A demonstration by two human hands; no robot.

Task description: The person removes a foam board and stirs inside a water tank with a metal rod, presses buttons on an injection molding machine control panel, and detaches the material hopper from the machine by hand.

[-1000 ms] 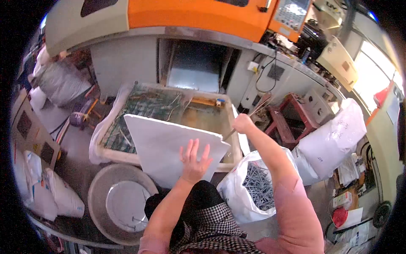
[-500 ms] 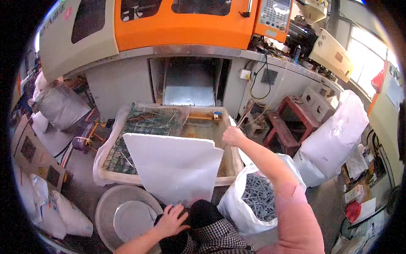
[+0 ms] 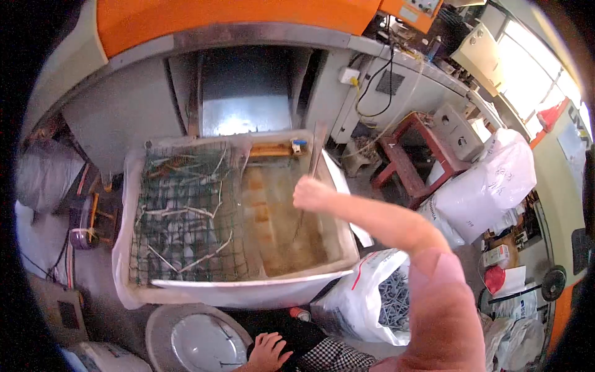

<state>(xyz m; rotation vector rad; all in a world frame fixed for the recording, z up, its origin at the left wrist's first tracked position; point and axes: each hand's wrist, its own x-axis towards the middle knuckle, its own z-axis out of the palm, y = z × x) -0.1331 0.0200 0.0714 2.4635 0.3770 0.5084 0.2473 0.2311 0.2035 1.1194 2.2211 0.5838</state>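
Note:
My right hand point(image 3: 313, 193) is closed around a long thin stick point(image 3: 317, 146), above the right part of a shallow water tub point(image 3: 344, 239). The stick's lower end points down toward the brownish water. My left hand point(image 3: 269, 351) lies on my dark-clothed leg with its fingers spread, holding nothing. Dark green netting point(image 3: 186, 211) covers the tub's left part, with several pale thin strips on it. Along the tub's front edge runs a white board point(image 3: 248, 288), seen nearly edge-on.
A round basin point(image 3: 207, 341) stands left of my legs. On the right is a white sack point(image 3: 359, 297) of grey plastic pieces. An orange machine point(image 3: 235, 12) with a chute point(image 3: 245, 115) rises behind the tub. A red step stool point(image 3: 406, 164) stands near full white bags point(image 3: 483, 186).
My view has tilted down. My right hand has moved left over the tub with the stick. The white board has dropped from standing up to nearly edge-on, baring the netting and water.

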